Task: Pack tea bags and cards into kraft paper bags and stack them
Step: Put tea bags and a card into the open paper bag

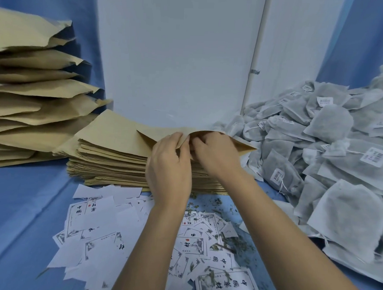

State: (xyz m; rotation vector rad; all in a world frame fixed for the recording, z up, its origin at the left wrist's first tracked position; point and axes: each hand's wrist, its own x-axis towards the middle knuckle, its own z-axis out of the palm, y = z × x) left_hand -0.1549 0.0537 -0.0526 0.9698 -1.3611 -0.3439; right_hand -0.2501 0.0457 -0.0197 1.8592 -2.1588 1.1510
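Blue cloth covers the tabletop (19, 203), and a white panel (179, 56) stands upright beyond the two hands. The left grip (170, 165) and the right grip (216, 154) meet almost knuckle to knuckle at the near edge of a tan paper bag (121, 128). Each has its fingers curled, pinching that edge. The edge is lifted and bowed upward between them, while the rest of the bag stretches away to the left of the left grip.

This bag is the top sheet of a thick stack of flat bags (110, 163), which sits directly under and beyond both grips. Farther left of the left grip, puffier bags with open, crumpled mouths make a taller pile (34, 94).

To the right of the right grip, and touching the stack's right end, lies a big heap of grey-white tea bags (329, 140) with strings and small barcode tags.

Nearer than both grips, beneath the forearms, white cards (99, 217) printed with black characters and red seals lie scattered and overlapping. Loose green leaf crumbs (227, 212) are strewn over the cards below the right forearm.
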